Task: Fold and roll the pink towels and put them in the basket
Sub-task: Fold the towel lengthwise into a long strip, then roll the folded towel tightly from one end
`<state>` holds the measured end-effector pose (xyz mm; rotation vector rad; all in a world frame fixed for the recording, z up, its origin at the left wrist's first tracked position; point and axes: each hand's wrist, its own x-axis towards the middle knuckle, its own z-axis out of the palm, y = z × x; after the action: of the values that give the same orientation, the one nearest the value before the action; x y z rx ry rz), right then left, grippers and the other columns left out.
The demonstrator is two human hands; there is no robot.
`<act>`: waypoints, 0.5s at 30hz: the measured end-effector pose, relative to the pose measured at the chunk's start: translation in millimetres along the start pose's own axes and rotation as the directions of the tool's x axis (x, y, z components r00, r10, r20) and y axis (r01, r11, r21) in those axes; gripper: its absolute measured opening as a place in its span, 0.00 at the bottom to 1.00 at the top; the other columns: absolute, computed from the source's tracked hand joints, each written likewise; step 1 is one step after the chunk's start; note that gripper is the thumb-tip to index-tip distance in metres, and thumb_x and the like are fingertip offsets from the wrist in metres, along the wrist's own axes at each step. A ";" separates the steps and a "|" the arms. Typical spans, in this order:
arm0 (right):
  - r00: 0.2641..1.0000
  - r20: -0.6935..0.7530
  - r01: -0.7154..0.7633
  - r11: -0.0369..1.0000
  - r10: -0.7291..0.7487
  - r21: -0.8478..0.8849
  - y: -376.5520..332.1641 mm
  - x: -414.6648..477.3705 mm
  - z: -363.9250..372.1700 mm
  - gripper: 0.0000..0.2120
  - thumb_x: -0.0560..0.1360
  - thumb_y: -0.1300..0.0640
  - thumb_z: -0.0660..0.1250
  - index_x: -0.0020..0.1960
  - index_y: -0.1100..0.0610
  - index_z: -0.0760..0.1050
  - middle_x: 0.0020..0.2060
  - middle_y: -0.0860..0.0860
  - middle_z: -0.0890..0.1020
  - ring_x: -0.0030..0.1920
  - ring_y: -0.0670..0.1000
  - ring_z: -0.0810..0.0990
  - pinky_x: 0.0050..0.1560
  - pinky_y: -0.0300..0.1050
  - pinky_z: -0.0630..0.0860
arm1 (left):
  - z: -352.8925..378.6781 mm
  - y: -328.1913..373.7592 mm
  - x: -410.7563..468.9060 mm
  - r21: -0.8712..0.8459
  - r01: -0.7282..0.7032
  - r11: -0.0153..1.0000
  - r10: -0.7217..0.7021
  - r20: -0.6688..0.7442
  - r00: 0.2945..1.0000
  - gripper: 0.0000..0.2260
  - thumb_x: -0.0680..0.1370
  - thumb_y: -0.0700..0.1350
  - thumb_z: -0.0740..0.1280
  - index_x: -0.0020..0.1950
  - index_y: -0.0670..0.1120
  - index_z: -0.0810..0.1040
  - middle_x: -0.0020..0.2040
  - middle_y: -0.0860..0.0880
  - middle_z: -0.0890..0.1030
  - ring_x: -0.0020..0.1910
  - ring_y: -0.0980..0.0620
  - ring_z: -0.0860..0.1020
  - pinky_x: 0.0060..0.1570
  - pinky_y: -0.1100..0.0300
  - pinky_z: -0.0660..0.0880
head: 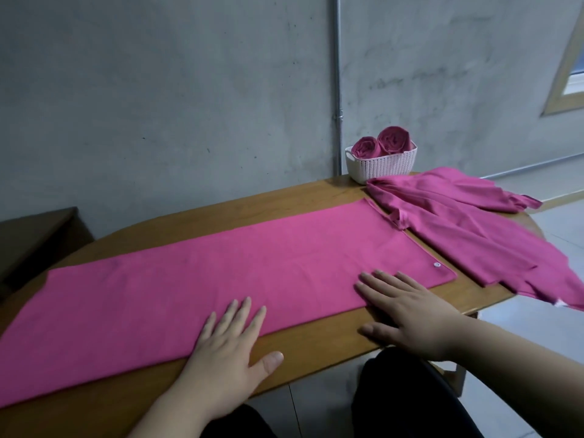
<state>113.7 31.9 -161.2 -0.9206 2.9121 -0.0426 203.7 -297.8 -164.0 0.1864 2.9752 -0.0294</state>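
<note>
Left hand (232, 338) flat, palm down, fingers spread wide, holding nothing; fingertips press on the near edge of the folded towel (221, 279), thumb on bare wood of the tabletop (316, 343). Right hand (407, 314) also flat and open, fingers spread, gripping nothing; fingers lie on the towel's near edge close to its right end, thumb and heel on the tabletop. One folded towel, a long narrow pink strip lying flat, long axis running from near-left to far-right across the tabletop, left end reaching past the table edge. One small round snap button (436, 264) sits near its right near corner. Just beyond the right end, a loose pile of pink towels (467, 229), crumpled, overlapping the strip's far corner and hanging over the right table edge; count in the pile cannot be told. One white basket (384, 167) at the far edge of the tabletop, just behind the pile, holding two rolled towels (380, 143) standing on end side by side, spiral ends up. Grey wall behind, with one vertical pipe (337, 90).
</note>
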 end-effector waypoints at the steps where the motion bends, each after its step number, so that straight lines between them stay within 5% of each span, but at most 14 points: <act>1: 1.000 0.000 0.000 1.000 0.000 -0.003 -0.6 -3.3 0.2 0.42 0.76 0.24 0.44 0.82 0.44 0.40 0.81 0.43 0.40 0.80 0.46 0.36 0.79 0.49 0.37 | 0.3 1.4 -2.7 -0.001 0.005 1.000 -0.005 -0.005 1.000 0.52 0.59 0.81 0.23 0.80 0.59 0.33 0.79 0.54 0.30 0.78 0.53 0.30 0.77 0.47 0.34; 5: 1.000 -0.017 -0.005 1.000 0.005 0.019 -3.2 -15.7 1.4 0.50 0.69 0.18 0.40 0.82 0.45 0.40 0.81 0.44 0.41 0.80 0.46 0.38 0.80 0.49 0.38 | 0.9 4.7 -10.8 -0.015 0.011 1.000 -0.011 0.017 1.000 0.48 0.63 0.81 0.28 0.79 0.59 0.31 0.78 0.52 0.28 0.77 0.52 0.29 0.77 0.46 0.34; 8: 0.999 -0.034 -0.008 1.000 0.008 0.024 -5.2 -24.5 4.6 0.49 0.71 0.20 0.51 0.83 0.45 0.42 0.80 0.42 0.41 0.80 0.45 0.39 0.79 0.48 0.38 | 2.4 7.6 -19.8 0.018 0.006 1.000 -0.007 0.036 0.999 0.44 0.68 0.80 0.35 0.78 0.59 0.30 0.78 0.52 0.27 0.77 0.51 0.28 0.78 0.46 0.34; 12: 0.996 -0.085 -0.025 1.000 0.025 0.010 -6.7 -35.6 10.3 0.40 0.78 0.37 0.63 0.82 0.41 0.45 0.79 0.39 0.44 0.80 0.43 0.44 0.79 0.47 0.44 | 6.7 13.5 -34.2 0.065 0.000 0.998 0.000 0.002 1.000 0.41 0.73 0.77 0.41 0.79 0.59 0.30 0.78 0.52 0.27 0.78 0.50 0.29 0.78 0.46 0.34; 15: 0.975 -0.219 -0.022 0.998 0.033 0.053 -6.3 -40.1 20.7 0.34 0.76 0.53 0.67 0.80 0.42 0.60 0.78 0.40 0.60 0.78 0.47 0.61 0.74 0.52 0.61 | 8.8 18.5 -40.7 0.060 -0.004 0.998 0.007 -0.057 0.998 0.41 0.70 0.75 0.35 0.80 0.60 0.33 0.78 0.53 0.29 0.79 0.51 0.32 0.77 0.49 0.35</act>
<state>151.9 49.8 -178.5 -0.9227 3.1075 -0.2297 247.3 -284.7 -166.2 0.2058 3.0326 -0.1151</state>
